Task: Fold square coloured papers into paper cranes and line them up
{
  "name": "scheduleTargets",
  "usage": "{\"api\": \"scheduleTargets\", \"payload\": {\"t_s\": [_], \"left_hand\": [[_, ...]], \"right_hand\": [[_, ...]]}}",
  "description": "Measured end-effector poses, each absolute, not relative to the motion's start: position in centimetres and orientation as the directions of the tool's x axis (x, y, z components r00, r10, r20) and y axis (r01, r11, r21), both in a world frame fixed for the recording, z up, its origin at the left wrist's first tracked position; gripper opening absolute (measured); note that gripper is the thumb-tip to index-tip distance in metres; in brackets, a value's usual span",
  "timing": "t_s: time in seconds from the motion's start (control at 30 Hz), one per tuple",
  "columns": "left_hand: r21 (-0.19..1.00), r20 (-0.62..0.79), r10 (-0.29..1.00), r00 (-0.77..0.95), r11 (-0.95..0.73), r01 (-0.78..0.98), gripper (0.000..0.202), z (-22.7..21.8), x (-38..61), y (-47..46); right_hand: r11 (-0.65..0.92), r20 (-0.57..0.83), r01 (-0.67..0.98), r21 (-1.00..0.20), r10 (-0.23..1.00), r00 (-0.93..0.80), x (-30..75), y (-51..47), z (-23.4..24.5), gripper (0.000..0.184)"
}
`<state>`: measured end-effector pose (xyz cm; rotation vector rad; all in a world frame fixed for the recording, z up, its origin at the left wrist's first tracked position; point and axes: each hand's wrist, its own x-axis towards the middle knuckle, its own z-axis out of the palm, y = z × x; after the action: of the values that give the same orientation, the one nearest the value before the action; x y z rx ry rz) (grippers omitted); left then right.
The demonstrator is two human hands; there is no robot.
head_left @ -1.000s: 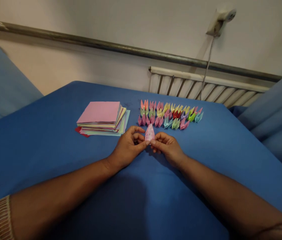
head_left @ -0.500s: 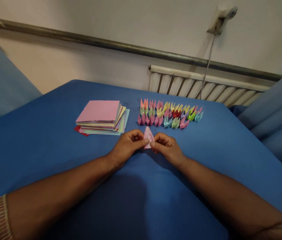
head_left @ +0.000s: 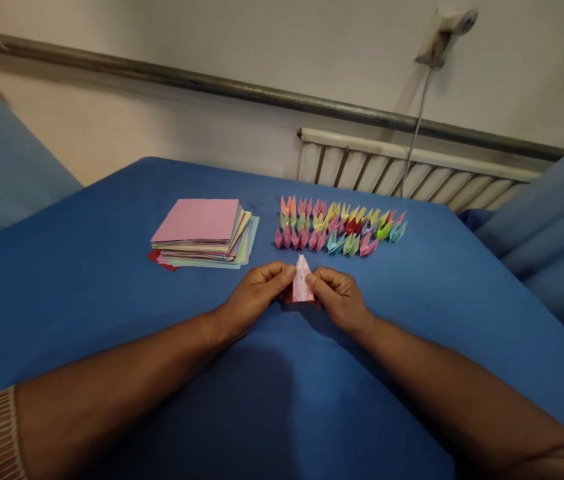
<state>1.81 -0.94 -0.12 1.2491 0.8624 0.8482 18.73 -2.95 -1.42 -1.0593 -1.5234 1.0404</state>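
Between my two hands is a pink folded paper (head_left: 302, 283), pointed at the top and paler along its middle. My left hand (head_left: 262, 288) pinches its left edge between thumb and fingers. On the other side, my right hand (head_left: 339, 295) grips the right edge, its thumb lying on the front face. The fingers behind the paper are mostly hidden. Just beyond the hands stand several folded paper cranes (head_left: 352, 227) in rows of pink, yellow, green, red and blue. To the left lies a stack of coloured paper (head_left: 197, 221) with a pink sheet on top.
Everything rests on a blue-covered table (head_left: 87, 280). Behind it are a wall with a metal rail (head_left: 242, 95), a radiator (head_left: 387, 160) and a wall fixture (head_left: 442, 37) with a hanging cord. Blue curtains (head_left: 552, 227) hang at both sides.
The folded paper has shifted slightly right and shows more of its front. My left thumb has moved from its lower middle to its left edge; my right thumb sits a little higher.
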Motion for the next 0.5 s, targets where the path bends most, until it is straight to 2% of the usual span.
{"api": "scheduleTargets", "payload": {"t_s": [0.1, 0.17, 0.37, 0.5], "left_hand": [[0.982, -0.124, 0.884, 0.45, 0.175, -0.074, 0.029, -0.09, 1.92, -0.99], [0.972, -0.159, 0.88, 0.448, 0.22, -0.086, 0.03, -0.04, 1.87, -0.94], [0.886, -0.227, 0.79, 0.57, 0.41, -0.215, 0.029, 0.18, 1.16, -0.31], [0.837, -0.211, 0.729, 0.651, 0.479, -0.264, 0.027, 0.25, 0.97, -0.15]], "right_hand": [[0.285, 0.269, 0.175, -0.942, 0.957, -0.11, 18.83, -2.81, -1.5, 0.043], [0.265, 0.245, 0.144, -0.954, 0.959, -0.143, 18.91, -2.77, -1.59, 0.043], [0.099, 0.168, -0.225, -0.969, 0.936, -0.309, 18.78, -2.78, -2.05, 0.044], [0.038, 0.128, -0.28, -0.959, 0.941, -0.313, 18.35, -2.82, -1.93, 0.039]]}}
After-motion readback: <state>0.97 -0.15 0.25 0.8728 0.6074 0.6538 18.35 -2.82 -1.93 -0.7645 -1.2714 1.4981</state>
